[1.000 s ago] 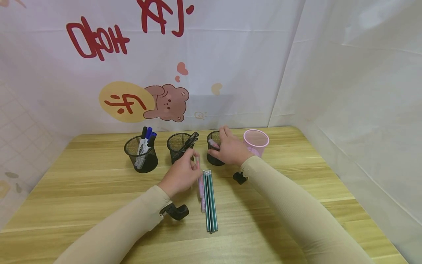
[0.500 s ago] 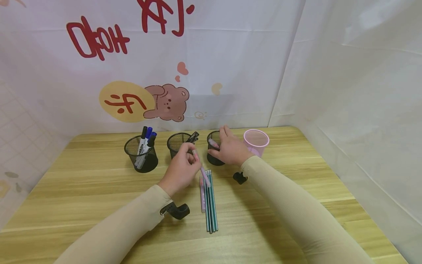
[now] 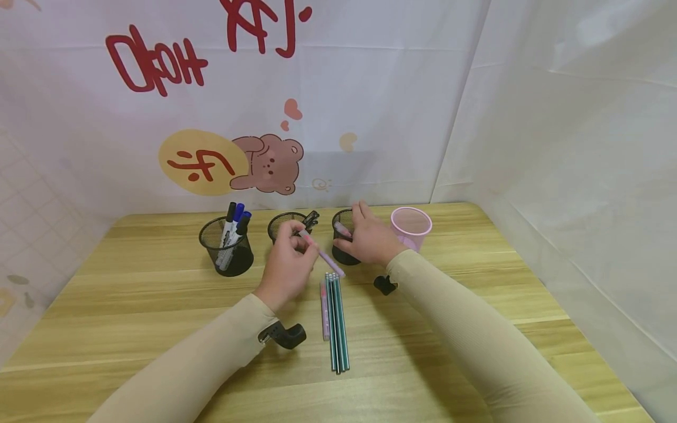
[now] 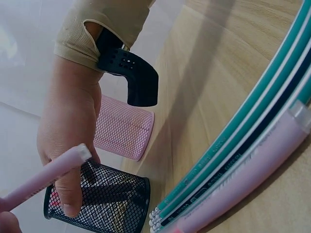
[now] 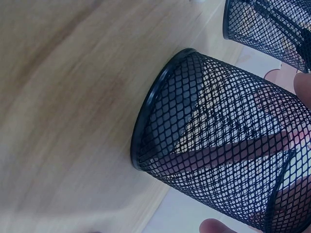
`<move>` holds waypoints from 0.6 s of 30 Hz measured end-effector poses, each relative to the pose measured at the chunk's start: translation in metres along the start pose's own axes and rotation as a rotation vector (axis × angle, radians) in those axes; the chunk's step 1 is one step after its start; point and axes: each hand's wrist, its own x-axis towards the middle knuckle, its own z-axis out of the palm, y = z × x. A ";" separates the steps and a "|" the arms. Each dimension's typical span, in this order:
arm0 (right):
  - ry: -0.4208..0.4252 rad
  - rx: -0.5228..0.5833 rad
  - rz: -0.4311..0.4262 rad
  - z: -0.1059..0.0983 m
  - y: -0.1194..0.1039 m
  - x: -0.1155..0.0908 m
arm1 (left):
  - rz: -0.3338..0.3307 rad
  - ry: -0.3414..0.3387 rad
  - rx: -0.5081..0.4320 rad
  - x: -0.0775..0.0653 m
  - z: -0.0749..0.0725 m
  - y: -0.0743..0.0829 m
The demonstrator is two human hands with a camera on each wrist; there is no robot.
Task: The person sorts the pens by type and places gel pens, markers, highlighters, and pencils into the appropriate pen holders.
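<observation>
While the pink pen (image 3: 332,264) is pinched mid-frame by the left hand (image 3: 287,264), its long axis slanting toward the lower right, the black cup (image 3: 344,257) just right of it (a second pen (image 3: 342,229) inside) is gripped by the right hand (image 3: 374,238).

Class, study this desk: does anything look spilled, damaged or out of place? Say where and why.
Nothing stands out. The pink cup and the black cup held by the right hand stand upright; the green pencils lie neatly together. One lilac pen slants, but the left hand holds it.
</observation>
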 end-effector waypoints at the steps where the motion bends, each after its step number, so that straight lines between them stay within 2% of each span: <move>1: -0.001 0.000 0.000 0.000 0.000 0.000 | 0.003 0.012 -0.007 0.000 0.000 0.000; 12: -0.008 -0.048 -0.008 -0.001 -0.001 0.000 | 0.025 0.150 -0.087 0.003 0.002 0.005; 18: -0.006 -0.056 -0.004 -0.001 -0.001 0.000 | 0.068 0.246 -0.081 0.008 0.004 0.004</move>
